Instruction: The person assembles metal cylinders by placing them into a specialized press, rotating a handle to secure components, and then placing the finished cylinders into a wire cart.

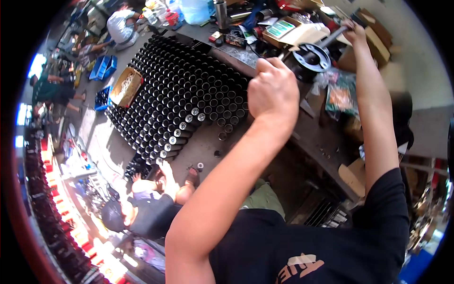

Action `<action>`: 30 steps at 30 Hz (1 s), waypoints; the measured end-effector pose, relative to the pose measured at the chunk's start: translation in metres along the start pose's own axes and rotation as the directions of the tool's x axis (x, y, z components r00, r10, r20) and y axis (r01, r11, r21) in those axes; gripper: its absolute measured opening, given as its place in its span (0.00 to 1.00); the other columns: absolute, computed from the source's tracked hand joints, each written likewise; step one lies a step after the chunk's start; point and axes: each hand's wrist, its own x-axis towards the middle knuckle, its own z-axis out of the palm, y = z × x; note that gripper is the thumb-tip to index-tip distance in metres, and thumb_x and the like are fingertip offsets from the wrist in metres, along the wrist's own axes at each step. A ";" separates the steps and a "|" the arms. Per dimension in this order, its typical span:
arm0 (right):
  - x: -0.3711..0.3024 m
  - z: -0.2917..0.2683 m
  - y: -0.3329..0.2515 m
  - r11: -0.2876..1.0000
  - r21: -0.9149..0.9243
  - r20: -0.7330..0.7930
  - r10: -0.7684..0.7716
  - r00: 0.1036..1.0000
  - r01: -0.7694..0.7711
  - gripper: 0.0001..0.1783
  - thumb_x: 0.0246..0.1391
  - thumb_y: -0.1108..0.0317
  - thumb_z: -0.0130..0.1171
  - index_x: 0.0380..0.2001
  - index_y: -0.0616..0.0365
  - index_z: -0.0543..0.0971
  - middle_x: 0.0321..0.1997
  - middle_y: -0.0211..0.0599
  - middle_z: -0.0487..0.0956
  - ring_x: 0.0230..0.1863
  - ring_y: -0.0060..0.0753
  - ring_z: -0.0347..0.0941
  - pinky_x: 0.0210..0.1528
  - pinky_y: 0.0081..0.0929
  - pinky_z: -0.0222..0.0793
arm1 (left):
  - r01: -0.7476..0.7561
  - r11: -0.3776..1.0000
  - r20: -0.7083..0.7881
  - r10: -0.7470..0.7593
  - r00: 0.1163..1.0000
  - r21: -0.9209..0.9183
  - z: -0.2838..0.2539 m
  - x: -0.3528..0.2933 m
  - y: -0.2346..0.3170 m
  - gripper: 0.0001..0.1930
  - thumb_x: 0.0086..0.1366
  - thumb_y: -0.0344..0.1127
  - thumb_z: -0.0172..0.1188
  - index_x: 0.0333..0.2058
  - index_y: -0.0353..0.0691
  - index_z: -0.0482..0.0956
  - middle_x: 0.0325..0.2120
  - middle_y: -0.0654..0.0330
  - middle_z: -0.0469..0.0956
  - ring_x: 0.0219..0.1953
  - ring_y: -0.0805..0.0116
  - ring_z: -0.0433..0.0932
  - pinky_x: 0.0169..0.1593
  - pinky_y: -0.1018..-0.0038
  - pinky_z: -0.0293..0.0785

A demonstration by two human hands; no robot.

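The right hand (353,32) grasped a grey bar (334,36) meeting a round fitting (310,58) at the counter (316,137); the left hand (273,90) was clenched, contents hidden. Work appeared underway, its remainder unclear.

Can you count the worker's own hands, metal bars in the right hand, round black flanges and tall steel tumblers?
Hands: 2 (left hand, right hand)
Grey metal bar: 1
Round black flange: 1
Tall steel tumbler: 1
Total: 5
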 end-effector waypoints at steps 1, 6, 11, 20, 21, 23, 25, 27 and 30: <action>0.000 0.005 0.016 0.997 0.059 0.002 -0.054 0.999 0.054 0.12 0.65 0.69 0.42 0.24 0.54 0.63 0.16 0.25 0.54 0.16 0.23 0.51 0.25 0.24 0.54 | -0.011 0.998 -0.028 0.013 1.000 0.069 0.009 -0.003 -0.007 0.11 0.67 0.33 0.51 0.40 0.35 0.80 0.33 0.53 0.82 0.30 0.65 0.86 0.34 0.71 0.84; -0.222 0.044 0.023 0.889 0.150 -0.021 -0.435 0.900 0.433 0.16 0.55 0.70 0.43 0.16 0.47 0.55 0.15 0.24 0.49 0.18 0.25 0.49 0.28 0.26 0.50 | -0.326 0.918 -0.143 0.362 0.921 0.226 0.040 0.046 -0.050 0.11 0.64 0.37 0.51 0.33 0.40 0.82 0.28 0.49 0.83 0.30 0.53 0.86 0.33 0.61 0.83; -0.469 0.139 0.193 0.706 -0.035 -0.141 -0.704 0.696 0.707 0.23 0.60 0.65 0.44 0.13 0.44 0.50 0.14 0.21 0.49 0.19 0.23 0.46 0.35 0.29 0.54 | -0.675 0.724 -0.434 0.658 0.616 0.139 0.062 0.127 -0.084 0.11 0.50 0.40 0.64 0.33 0.47 0.78 0.29 0.59 0.81 0.31 0.55 0.84 0.33 0.61 0.80; -0.481 0.129 0.180 0.416 -0.140 -0.144 -0.906 0.397 0.898 0.21 0.63 0.62 0.44 0.14 0.44 0.57 0.14 0.21 0.50 0.18 0.22 0.46 0.27 0.26 0.50 | -0.645 0.758 -0.720 0.393 0.572 -0.098 0.090 0.130 -0.042 0.13 0.51 0.48 0.63 0.19 0.45 0.78 0.20 0.57 0.77 0.25 0.54 0.78 0.28 0.62 0.72; -0.485 0.126 0.170 0.422 -0.172 -0.066 -0.907 0.417 0.890 0.22 0.63 0.63 0.42 0.13 0.44 0.56 0.14 0.20 0.49 0.17 0.22 0.46 0.28 0.27 0.49 | -0.730 0.681 -0.741 0.461 0.489 -0.058 0.089 0.131 -0.043 0.13 0.47 0.49 0.68 0.19 0.48 0.78 0.19 0.59 0.77 0.24 0.55 0.78 0.27 0.62 0.72; -0.487 0.140 0.176 0.387 -0.247 -0.126 -0.922 0.367 0.888 0.23 0.63 0.64 0.41 0.12 0.45 0.54 0.14 0.19 0.48 0.17 0.22 0.45 0.28 0.28 0.48 | -0.689 0.720 -0.707 0.443 0.551 -0.086 0.107 0.133 -0.054 0.18 0.38 0.56 0.75 0.22 0.53 0.81 0.20 0.63 0.78 0.25 0.58 0.79 0.26 0.62 0.71; -0.475 0.165 0.214 0.312 -0.294 -0.258 -0.936 0.239 0.904 0.23 0.62 0.63 0.42 0.12 0.44 0.54 0.14 0.20 0.48 0.17 0.23 0.46 0.27 0.28 0.48 | -0.751 0.651 -0.766 0.426 0.480 -0.109 0.110 0.141 -0.062 0.12 0.50 0.47 0.67 0.16 0.51 0.78 0.19 0.62 0.78 0.23 0.57 0.78 0.26 0.63 0.73; -0.484 0.184 0.253 0.266 -0.262 -0.247 -0.948 0.202 0.928 0.23 0.61 0.62 0.44 0.12 0.44 0.54 0.14 0.20 0.49 0.17 0.24 0.47 0.26 0.28 0.49 | -0.786 0.611 -0.789 0.434 0.435 -0.096 0.112 0.154 -0.058 0.12 0.49 0.47 0.67 0.17 0.50 0.76 0.19 0.63 0.78 0.24 0.58 0.79 0.25 0.64 0.73; -0.534 0.187 0.309 0.338 -0.121 -0.086 -0.940 0.329 0.933 0.26 0.61 0.61 0.43 0.10 0.43 0.49 0.12 0.21 0.45 0.18 0.25 0.42 0.28 0.29 0.49 | -0.850 0.516 -0.810 0.451 0.375 -0.105 0.103 0.171 -0.043 0.14 0.45 0.49 0.70 0.21 0.50 0.75 0.20 0.62 0.79 0.25 0.57 0.80 0.26 0.64 0.74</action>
